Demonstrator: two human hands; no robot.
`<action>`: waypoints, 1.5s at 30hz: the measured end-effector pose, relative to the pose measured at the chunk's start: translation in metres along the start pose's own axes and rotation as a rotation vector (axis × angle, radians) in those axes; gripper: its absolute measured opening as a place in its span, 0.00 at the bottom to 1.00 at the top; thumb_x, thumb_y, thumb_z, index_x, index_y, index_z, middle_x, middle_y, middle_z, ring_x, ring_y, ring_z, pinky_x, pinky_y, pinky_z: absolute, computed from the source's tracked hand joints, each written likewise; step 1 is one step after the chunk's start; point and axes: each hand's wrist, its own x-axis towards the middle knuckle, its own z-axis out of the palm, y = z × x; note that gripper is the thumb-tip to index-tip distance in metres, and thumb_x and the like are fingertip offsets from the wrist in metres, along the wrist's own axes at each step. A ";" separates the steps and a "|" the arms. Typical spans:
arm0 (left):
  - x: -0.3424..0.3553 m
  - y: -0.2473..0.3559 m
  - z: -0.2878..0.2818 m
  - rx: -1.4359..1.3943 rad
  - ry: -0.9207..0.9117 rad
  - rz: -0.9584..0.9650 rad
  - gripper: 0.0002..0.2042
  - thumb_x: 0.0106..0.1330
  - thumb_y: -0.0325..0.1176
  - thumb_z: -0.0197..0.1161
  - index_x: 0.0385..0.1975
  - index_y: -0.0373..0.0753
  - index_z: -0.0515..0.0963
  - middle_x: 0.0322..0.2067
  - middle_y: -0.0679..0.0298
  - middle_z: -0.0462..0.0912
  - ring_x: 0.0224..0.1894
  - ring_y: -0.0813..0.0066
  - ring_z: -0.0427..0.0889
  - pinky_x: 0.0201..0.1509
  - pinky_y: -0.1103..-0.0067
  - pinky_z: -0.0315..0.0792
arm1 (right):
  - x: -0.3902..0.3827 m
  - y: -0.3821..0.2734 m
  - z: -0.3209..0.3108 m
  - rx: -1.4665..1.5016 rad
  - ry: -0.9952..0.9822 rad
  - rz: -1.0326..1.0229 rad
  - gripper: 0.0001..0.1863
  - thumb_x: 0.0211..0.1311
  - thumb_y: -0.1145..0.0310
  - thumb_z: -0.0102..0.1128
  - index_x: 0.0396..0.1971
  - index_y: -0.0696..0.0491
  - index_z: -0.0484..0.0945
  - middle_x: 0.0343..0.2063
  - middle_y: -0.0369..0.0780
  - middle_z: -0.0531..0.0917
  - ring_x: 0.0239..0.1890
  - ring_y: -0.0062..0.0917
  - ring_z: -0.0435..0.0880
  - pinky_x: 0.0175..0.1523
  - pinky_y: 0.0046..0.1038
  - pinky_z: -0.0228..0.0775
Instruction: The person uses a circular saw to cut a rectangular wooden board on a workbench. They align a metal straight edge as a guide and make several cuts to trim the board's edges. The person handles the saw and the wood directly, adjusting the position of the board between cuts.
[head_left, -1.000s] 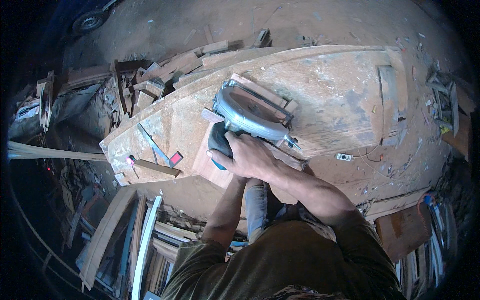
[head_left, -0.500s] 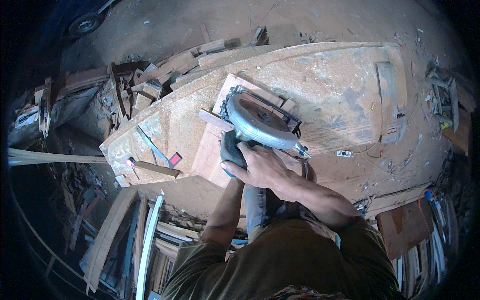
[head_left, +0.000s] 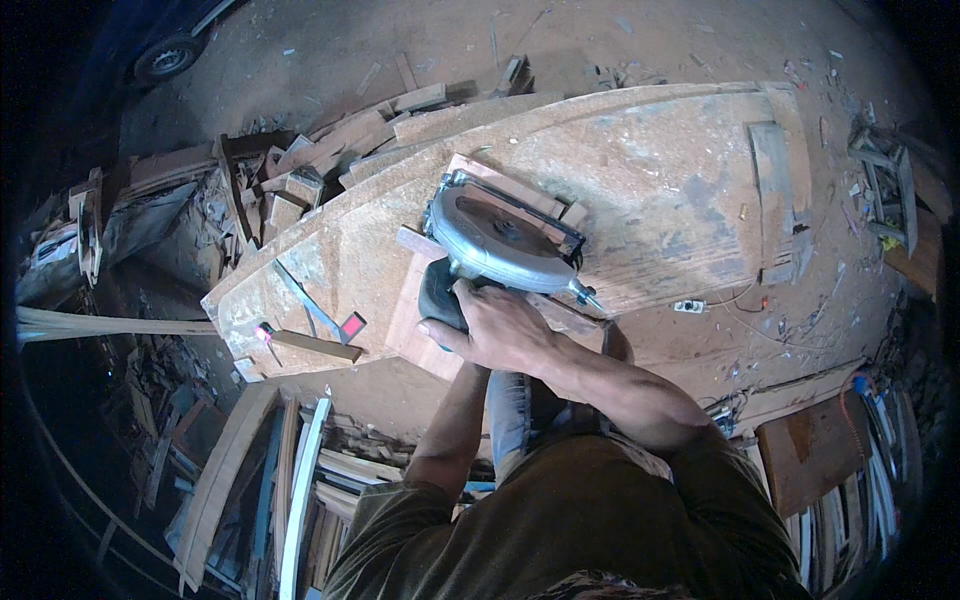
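Observation:
A circular saw with a silver blade guard and a dark teal motor housing lies over a reddish board on the workbench. My right hand is closed round the saw's body behind the guard, its thumb across the dark housing. My left forearm reaches up under the right hand. The left hand's fingers are hidden behind the saw and the right hand, so its grip does not show. A small strip of wood pokes out beside the saw's left side. The cutting edge of the blade is hidden.
On the dusty workbench lie a square-like tool with a pink-red end and a brown wooden bar. Offcuts are heaped behind it. Planks stand at lower left. A white socket block with a cord sits right.
The circular saw has slid a little to the left over the board, with my right hand moving along on it. The left fingers, partly seen before, are now hidden.

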 end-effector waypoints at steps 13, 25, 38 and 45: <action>-0.002 0.003 -0.003 0.004 -0.003 -0.023 0.33 0.69 0.51 0.56 0.64 0.28 0.68 0.64 0.34 0.66 0.71 0.41 0.63 0.75 0.49 0.53 | 0.014 -0.014 0.000 -0.003 0.025 -0.030 0.42 0.69 0.35 0.53 0.56 0.67 0.73 0.34 0.60 0.84 0.38 0.51 0.87 0.47 0.49 0.77; 0.002 0.005 -0.005 -0.009 -0.018 -0.012 0.33 0.69 0.50 0.57 0.64 0.28 0.68 0.65 0.34 0.66 0.71 0.41 0.63 0.75 0.49 0.53 | 0.036 -0.021 0.004 -0.051 0.130 -0.141 0.40 0.73 0.41 0.52 0.46 0.75 0.76 0.27 0.59 0.84 0.30 0.48 0.89 0.37 0.44 0.83; 0.001 0.005 -0.008 -0.019 -0.034 -0.017 0.33 0.68 0.49 0.58 0.65 0.29 0.68 0.65 0.34 0.66 0.71 0.40 0.62 0.75 0.48 0.53 | 0.039 -0.032 -0.001 -0.014 0.030 0.023 0.40 0.70 0.35 0.52 0.50 0.66 0.75 0.32 0.61 0.84 0.38 0.53 0.87 0.47 0.51 0.78; -0.002 0.005 -0.012 -0.014 -0.033 -0.029 0.33 0.68 0.49 0.58 0.65 0.29 0.68 0.65 0.35 0.65 0.71 0.40 0.62 0.75 0.48 0.52 | 0.031 -0.022 0.010 0.000 0.096 -0.046 0.39 0.70 0.37 0.54 0.48 0.67 0.75 0.29 0.62 0.84 0.33 0.52 0.87 0.41 0.49 0.80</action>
